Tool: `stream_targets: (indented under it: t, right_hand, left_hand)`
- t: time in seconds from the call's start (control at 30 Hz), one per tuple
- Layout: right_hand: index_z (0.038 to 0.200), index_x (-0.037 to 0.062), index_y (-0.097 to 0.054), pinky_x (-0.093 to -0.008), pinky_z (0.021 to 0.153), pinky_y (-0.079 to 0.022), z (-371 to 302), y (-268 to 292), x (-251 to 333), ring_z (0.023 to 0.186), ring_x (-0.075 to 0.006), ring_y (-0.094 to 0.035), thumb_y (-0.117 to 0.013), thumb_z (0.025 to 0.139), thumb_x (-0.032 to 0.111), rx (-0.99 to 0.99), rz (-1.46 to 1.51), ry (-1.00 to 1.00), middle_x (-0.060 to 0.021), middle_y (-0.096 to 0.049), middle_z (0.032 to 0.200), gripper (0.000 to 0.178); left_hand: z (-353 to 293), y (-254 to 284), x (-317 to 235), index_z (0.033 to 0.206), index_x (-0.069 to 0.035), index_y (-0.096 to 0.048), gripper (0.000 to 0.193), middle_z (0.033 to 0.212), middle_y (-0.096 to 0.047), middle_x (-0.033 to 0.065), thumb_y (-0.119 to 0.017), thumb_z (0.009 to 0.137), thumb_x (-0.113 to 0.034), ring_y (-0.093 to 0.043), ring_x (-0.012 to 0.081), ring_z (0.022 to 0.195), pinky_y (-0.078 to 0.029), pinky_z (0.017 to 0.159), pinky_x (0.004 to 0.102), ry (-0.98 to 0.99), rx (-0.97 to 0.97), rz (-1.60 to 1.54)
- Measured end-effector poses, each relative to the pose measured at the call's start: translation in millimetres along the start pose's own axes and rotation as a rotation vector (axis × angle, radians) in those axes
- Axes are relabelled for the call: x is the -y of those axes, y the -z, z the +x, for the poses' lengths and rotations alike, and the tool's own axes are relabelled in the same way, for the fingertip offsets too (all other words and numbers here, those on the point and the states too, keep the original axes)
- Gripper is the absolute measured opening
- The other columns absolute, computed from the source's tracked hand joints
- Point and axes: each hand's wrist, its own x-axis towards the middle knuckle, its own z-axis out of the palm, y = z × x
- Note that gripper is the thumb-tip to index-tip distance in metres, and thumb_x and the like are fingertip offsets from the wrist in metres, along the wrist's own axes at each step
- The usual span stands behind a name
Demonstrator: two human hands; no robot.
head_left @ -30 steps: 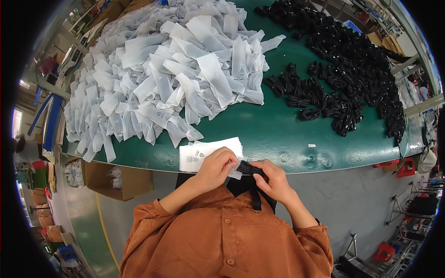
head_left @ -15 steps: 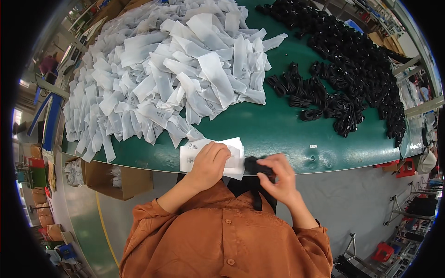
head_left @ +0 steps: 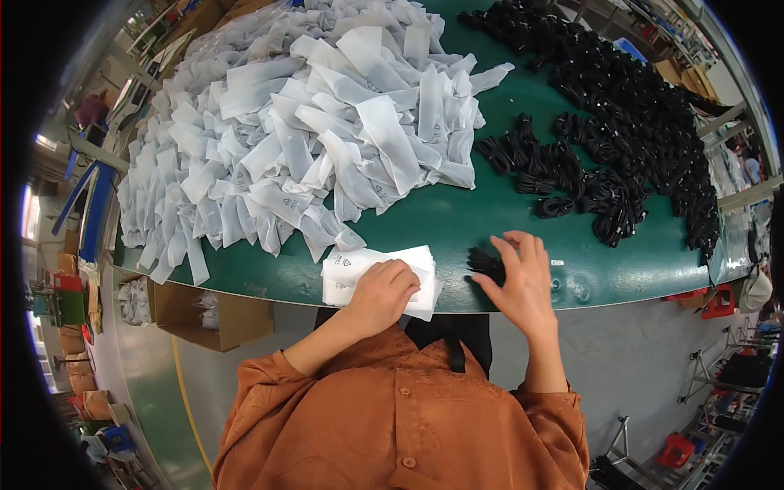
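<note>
White, flat bags of thin material, laid as a stack [head_left: 343,269], are under the person's left hand [head_left: 380,298], close to the near edge of the table. The fingers of this hand are bent and near together; whether they pinch the top bag, I cannot tell. The right hand [head_left: 523,286] is apart from the left, with its thumb and fingers spread. Between them and the stack is 1 small black bundle of coiled cable [head_left: 486,263]; it is just beside the fingertips, and I cannot tell if they touch it. Just beyond the right hand, a small white label [head_left: 558,263] lies on the green, smooth tabletop [head_left: 425,224].

Farther to the left spreads a big heap of whitish, translucent bags [head_left: 327,139], some with dark printed marks. On the right side lies a long heap of black coiled cables [head_left: 629,139]. Below the table, at left, stands a brown open cardboard box [head_left: 212,318] with whitish bags inside.
</note>
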Motion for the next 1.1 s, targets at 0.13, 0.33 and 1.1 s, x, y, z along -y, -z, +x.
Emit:
stream_targets:
  t: [0.13,0.33,1.1]
  right_hand:
    - [0.111,0.0013,-0.065,-0.039,0.071,-0.05,-23.2,-12.6,-17.2,0.086,-0.0338,-0.059,-0.08,0.077,0.011,0.122,0.075,-0.18,-0.0147,-0.058,0.1,0.038]
    - [0.111,-0.0034,-0.064,-0.0272,0.06,-0.047,-37.0,-28.1,6.8,0.07,-0.0137,-0.058,-0.067,0.093,0.01,0.267,0.898,-0.351,-0.0071,-0.055,0.093,0.023]
    - [0.123,-0.0021,-0.061,-0.0196,0.049,-0.037,-42.3,-34.9,32.1,0.054,-0.0066,-0.047,-0.059,0.099,0.015,0.54,1.558,-0.857,-0.0057,-0.062,0.079,0.03]
  left_hand:
    - [0.1,0.9,-0.3,0.091,-0.005,-0.059,0.01,0.087,-0.058,0.0107,-0.067,0.086,-0.005,-0.059,0.0308,0.08,-0.046,0.071,0.0404,0.134,0.025,-0.087]
    - [3.5,3.7,-4.6,0.092,-0.002,-0.057,0.007,0.087,-0.06,0.0121,-0.063,0.088,0.0,-0.06,0.0319,0.076,-0.048,0.068,0.0392,0.284,0.036,-0.253]
    - [10.7,14.7,-15.4,0.095,-0.001,-0.059,0.011,0.101,-0.065,0.0124,-0.065,0.087,0.004,-0.063,0.0274,0.085,-0.051,0.074,0.0323,0.108,-0.008,-0.416]
